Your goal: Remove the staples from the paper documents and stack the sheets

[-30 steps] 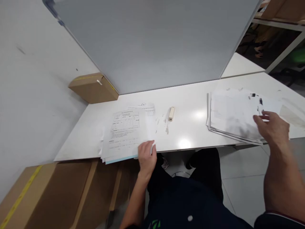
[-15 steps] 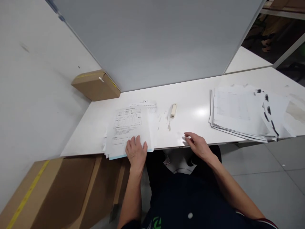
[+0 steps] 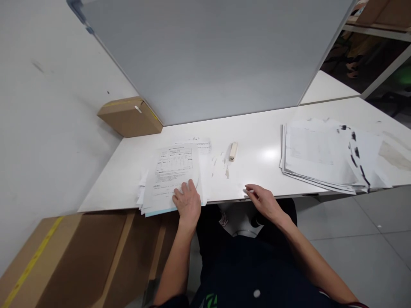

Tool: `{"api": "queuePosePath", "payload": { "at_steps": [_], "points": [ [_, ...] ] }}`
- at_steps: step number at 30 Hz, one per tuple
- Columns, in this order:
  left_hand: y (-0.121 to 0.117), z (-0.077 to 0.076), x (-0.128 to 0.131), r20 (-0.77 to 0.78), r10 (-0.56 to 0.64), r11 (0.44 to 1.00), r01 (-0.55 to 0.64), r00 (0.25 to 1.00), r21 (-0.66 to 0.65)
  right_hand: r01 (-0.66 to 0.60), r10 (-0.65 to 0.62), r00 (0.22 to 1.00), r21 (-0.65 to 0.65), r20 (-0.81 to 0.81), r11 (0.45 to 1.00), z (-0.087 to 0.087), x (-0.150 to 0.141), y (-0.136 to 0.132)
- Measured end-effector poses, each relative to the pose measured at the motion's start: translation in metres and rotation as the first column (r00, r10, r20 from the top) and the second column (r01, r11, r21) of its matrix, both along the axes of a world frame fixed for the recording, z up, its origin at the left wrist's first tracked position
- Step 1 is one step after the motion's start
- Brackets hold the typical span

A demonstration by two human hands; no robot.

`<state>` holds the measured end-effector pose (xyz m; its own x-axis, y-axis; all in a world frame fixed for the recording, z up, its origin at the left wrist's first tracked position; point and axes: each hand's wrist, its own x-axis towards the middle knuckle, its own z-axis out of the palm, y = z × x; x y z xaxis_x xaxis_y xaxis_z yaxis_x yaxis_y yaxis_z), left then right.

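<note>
My left hand (image 3: 188,201) rests on the lower right of a stack of printed papers (image 3: 173,171), its fingers slightly bent and apart on the top sheet. That sheet bows a little beside the fingertips. A light-blue edge (image 3: 160,211) shows under the stack at the table's front. My right hand (image 3: 263,200) hovers by the front edge of the table, fingers loosely curved, thumb apart, holding nothing. A cream stapler-like object (image 3: 233,151) lies between the hands, farther back.
On the right of the white table (image 3: 253,128) lies a pile of large sheets (image 3: 321,149) with black marks. A cardboard box (image 3: 130,115) stands at the back left corner. A grey panel (image 3: 218,60) rises behind; larger cardboard boxes (image 3: 80,256) stand below left.
My left hand has slid slightly right and up on the papers, and the top sheet now bows beside it. My right hand stays near the table edge. The view has shifted slightly.
</note>
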<state>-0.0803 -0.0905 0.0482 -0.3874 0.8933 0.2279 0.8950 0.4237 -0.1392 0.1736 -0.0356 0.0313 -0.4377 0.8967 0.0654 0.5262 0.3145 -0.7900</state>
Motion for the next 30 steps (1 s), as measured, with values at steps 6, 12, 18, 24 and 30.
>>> {"api": "queuePosePath", "payload": {
  "at_steps": [6,12,18,24,30],
  "points": [
    [-0.002,0.015,-0.021,0.102,-0.007,0.992,-0.006,0.995,0.13,0.005,-0.006,0.999,-0.033,-0.046,0.999,0.003,-0.004,-0.001],
    [-0.025,0.036,0.025,0.127,-0.376,0.897,0.326,0.918,0.3,-0.068,-0.147,0.913,-0.496,-0.381,0.866,0.017,-0.021,0.0],
    [-0.046,0.035,0.08,0.202,-0.757,0.65,0.681,0.622,0.339,-0.145,-0.316,0.827,-0.72,-0.464,0.678,0.012,-0.019,0.015],
    [-0.051,0.03,0.083,0.419,-0.82,0.526,0.802,0.389,0.285,-0.062,-0.384,0.814,-0.723,-0.436,0.688,0.003,-0.004,0.017],
    [-0.035,0.043,0.063,0.829,-0.507,0.575,0.809,0.236,0.122,0.193,-0.366,0.908,-0.57,-0.206,0.798,0.007,0.019,0.018]
  ]
}}
